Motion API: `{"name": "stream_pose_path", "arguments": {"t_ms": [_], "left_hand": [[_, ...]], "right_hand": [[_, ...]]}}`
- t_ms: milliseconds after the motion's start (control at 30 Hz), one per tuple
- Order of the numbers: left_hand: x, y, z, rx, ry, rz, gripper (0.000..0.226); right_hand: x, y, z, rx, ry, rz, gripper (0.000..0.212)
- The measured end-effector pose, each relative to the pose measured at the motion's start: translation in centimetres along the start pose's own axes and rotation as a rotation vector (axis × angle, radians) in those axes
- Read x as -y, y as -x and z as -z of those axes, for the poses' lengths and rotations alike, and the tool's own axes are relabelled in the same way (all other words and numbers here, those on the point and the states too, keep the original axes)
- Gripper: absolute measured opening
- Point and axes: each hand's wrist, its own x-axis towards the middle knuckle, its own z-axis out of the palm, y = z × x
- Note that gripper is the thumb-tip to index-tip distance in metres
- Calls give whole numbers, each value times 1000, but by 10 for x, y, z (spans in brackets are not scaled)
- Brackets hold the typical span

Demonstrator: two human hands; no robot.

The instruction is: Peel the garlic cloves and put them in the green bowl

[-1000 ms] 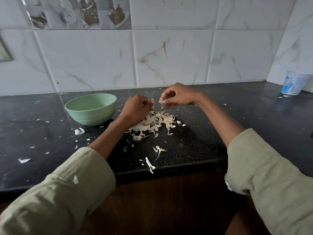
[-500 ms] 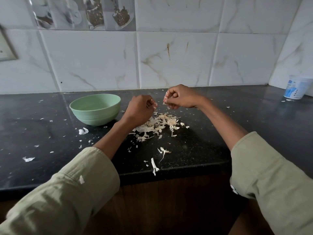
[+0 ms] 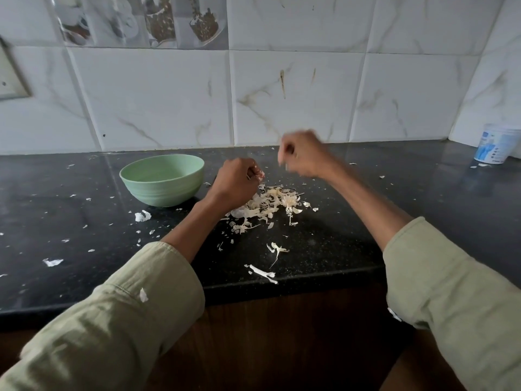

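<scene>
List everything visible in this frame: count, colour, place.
bowl: one, pale green, on the counter left of the hands.
garlic skins: one heap plus scattered flakes, cream-white, centre of the counter under the hands.
cup: one, white with blue print, far right by the wall.
counter: one, black.
wall tiles: white marble pattern, behind the counter.
left hand: fingers curled round something small and pale.
right hand: raised, blurred.

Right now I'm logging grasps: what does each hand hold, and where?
Left hand pinches a garlic clove at its fingertips. Right hand is curled but blurred; its contents cannot be told.
</scene>
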Motion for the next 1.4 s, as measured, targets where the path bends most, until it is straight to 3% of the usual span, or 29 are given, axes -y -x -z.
{"name": "stream_pose_path", "arguments": {"t_ms": [67,100,300,467,500,600,633,800,900,1033,1400], "left_hand": [[-2,1,1,4,-13,-2,14],[-3,1,0,8,-10,-6,13],[-1,1,1,-12,-9,-6,15],[-2,1,2,-8,-6,-12,17],[-3,1,3,-5,-7,-11,17],[-5,2,3,2,-25,-12,16],[-5,2,3,4,-25,-16,16],[-5,3,4,4,-10,-7,12],[-8,4,4,-7,43,-2,8],[-13,5,9,-92,139,16,8],[-17,6,19,-172,391,81,4]], "right_hand": [[1,5,-9,365,134,-101,15],[-1,6,-11,398,143,-131,19],[-5,7,-11,211,129,-26,14],[-1,-4,-2,-247,48,83,7],[1,-3,-2,-192,61,55,8],[9,7,-5,345,219,-111,21],[5,7,-8,411,229,-130,24],[-6,6,-8,235,18,-101,22],[-6,1,-8,103,-238,-51,22],[2,-1,-3,134,-644,-33,23],[1,-3,-2,133,-770,-52,26]]}}
